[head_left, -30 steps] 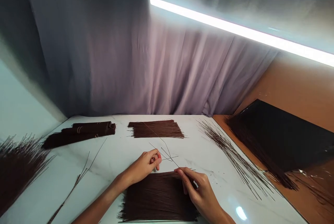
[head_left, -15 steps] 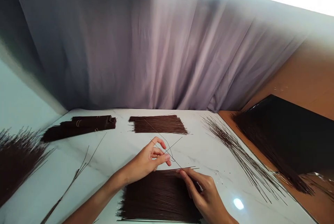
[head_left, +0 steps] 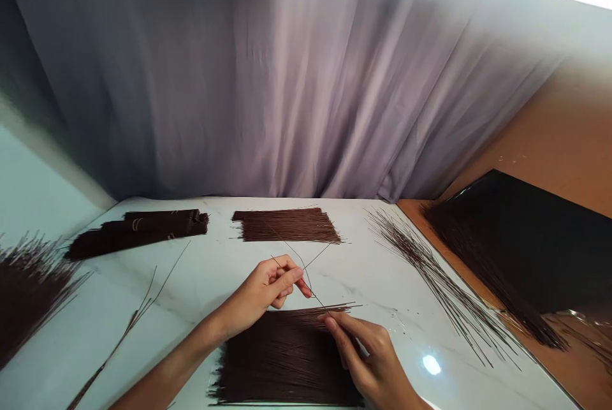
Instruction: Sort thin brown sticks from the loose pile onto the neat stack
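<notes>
A flat layer of thin dark brown sticks (head_left: 282, 359) lies on the white table (head_left: 215, 282) just in front of me. My left hand (head_left: 268, 287) pinches a few loose thin sticks (head_left: 306, 263) that cross each other above the layer's far edge. My right hand (head_left: 368, 356) rests on the layer's right part, its fingertips at the far edge pinching the near end of one of those sticks.
A second flat stick layer (head_left: 287, 226) and tied dark bundles (head_left: 138, 231) lie at the table's back. A fan of loose sticks (head_left: 430, 276) spreads at right, beside a big dark heap (head_left: 516, 250) on an orange surface. More sticks (head_left: 29, 289) at left; a curtain hangs behind.
My left hand's fingers, spread half a second ago, have closed onto the loose sticks. The camera has tilted down a little. My right hand stays at the layer's edge.
</notes>
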`<state>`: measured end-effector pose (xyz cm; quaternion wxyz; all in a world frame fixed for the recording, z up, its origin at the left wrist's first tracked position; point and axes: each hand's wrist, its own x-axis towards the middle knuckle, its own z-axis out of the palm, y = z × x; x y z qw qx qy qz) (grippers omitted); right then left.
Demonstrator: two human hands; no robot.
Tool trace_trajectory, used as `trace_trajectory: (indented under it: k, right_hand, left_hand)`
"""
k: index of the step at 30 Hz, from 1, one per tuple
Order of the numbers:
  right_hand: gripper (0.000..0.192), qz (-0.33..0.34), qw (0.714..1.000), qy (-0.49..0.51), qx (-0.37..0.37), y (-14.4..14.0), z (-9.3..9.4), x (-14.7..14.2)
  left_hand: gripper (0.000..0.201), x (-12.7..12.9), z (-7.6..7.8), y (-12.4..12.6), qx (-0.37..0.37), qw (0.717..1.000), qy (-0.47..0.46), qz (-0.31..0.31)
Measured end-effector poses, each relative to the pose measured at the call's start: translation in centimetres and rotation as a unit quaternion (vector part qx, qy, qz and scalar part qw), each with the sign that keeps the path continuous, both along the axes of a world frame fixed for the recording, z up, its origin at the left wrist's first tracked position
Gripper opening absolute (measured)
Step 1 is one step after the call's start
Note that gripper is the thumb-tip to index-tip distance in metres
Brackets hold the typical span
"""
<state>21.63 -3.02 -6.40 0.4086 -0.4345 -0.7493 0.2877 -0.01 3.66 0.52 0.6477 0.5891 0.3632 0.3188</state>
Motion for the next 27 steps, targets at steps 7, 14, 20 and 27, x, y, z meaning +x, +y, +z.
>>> trace_trajectory:
  k: [7,14,20,27]
  right_hand:
    - [0.032,-0.003,1.0,0.0,-0.002,0.1,-0.2,0.0]
    - [0.035,-0.011,1.0,-0.007,-0.012,0.0,-0.4,0.3]
    - [0.039,-0.032,0.999,-0.007,-0.025,0.1,-0.3,0.5]
    - [0.04,-0.12,0.992,-0.008,-0.045,0.9,0.3,1.3]
  left_hand:
    - [0.039,-0.3,-0.7,0.1,0.017,1.0,0.001,0.003]
    - [0.043,0.1,-0.2,-0.2,-0.001,1.0,-0.002,0.013]
    - [0.053,-0.7,-0.9,0.8,-0.037,0.999,0.028,0.01]
    - [0.051,-1.8,-1.8,1.5,-0.012,0.995,0.099,0.017]
